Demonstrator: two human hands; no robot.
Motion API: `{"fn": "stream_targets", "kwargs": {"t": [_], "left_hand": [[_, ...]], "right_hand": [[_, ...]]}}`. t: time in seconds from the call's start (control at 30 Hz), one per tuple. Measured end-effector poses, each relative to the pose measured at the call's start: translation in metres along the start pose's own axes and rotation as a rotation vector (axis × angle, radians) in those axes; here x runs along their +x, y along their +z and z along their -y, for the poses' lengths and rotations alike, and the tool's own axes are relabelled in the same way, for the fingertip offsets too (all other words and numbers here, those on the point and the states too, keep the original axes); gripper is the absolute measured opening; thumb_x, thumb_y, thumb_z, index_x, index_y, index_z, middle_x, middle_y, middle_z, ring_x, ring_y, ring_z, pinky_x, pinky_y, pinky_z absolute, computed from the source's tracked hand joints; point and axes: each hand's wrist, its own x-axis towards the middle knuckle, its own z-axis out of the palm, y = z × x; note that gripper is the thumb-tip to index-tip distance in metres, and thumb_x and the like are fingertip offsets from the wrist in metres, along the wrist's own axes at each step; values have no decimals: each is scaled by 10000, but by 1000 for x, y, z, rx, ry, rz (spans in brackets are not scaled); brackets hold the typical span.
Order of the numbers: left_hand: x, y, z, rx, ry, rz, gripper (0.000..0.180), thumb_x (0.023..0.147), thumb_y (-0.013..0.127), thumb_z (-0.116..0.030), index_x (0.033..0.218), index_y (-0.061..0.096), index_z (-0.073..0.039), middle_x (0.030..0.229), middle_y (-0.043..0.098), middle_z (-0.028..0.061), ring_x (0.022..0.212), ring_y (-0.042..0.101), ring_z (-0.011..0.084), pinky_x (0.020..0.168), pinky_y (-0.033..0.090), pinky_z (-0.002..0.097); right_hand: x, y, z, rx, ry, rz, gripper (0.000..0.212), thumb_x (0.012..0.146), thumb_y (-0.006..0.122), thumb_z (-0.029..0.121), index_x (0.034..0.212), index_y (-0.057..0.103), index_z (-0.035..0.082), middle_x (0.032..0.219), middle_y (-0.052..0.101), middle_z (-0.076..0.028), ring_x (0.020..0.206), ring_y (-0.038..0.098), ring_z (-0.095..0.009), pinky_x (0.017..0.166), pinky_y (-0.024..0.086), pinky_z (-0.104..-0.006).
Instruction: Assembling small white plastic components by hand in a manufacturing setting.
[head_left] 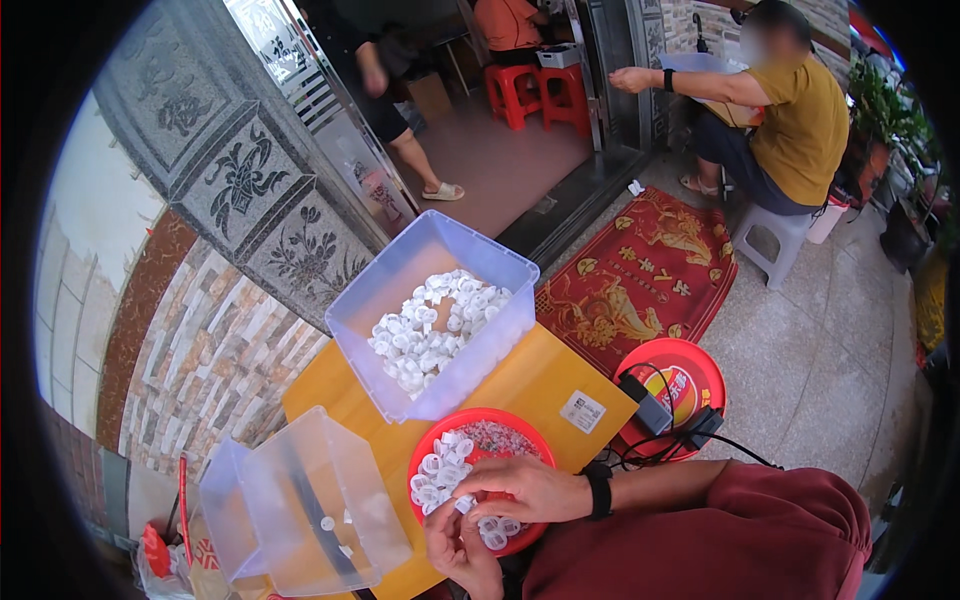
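Note:
My left hand and my right hand meet over a round red tray, fingers pinched together. Between the fingertips is a small white plastic part, partly covered by them. Similar white ring-like parts are heaped on the tray's left side. Tiny clear and pinkish pieces lie along its far side, and a few clear round parts sit near my right palm. Just beyond the tray, a bluish translucent bin contains many white parts.
Another translucent bin with a few loose parts stands left on the yellow table. To the right, a red stool carries black power adapters and cables. A person sits beyond the red mat; others are in the doorway.

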Motion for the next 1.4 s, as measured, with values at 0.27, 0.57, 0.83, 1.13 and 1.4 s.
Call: {"fn": "stream_targets", "kwargs": {"t": [0.27,0.57,0.83,1.13,1.4], "left_hand": [[-4,-3,3,-99,-8,-54,231,884,593,72,1109,557,35,1013,642,125,937,632,174,833,507,271],[-7,-18,-3,-21,-15,-59,226,878,589,96,1095,571,35,998,651,118,914,632,164,806,503,256],[-2,-29,-22,110,-109,6,252,882,601,58,1133,586,70,1082,652,181,999,632,231,879,507,324],[17,-57,-50,122,72,-383,268,869,628,32,1132,586,61,1080,649,165,981,618,219,863,497,329],[30,-114,-43,750,166,-507,300,912,621,-178,1096,620,59,974,665,182,884,609,257,787,506,364]], "right_hand": [[1,1,4,51,-17,51,297,919,609,234,1145,596,40,1019,641,-152,955,631,-330,810,505,-411],[2,14,6,59,-23,10,306,922,621,187,1196,607,50,1053,645,-116,918,650,-259,789,524,-356],[13,20,7,89,-9,48,349,888,677,175,1199,601,37,1052,645,-100,888,651,-217,767,523,-344],[18,8,16,221,39,-7,365,883,685,221,1159,600,-2,1031,656,-134,840,655,-229,748,523,-360],[9,-2,-4,87,75,-67,259,895,671,216,1064,646,21,962,679,-131,810,650,-246,708,510,-339]]}}
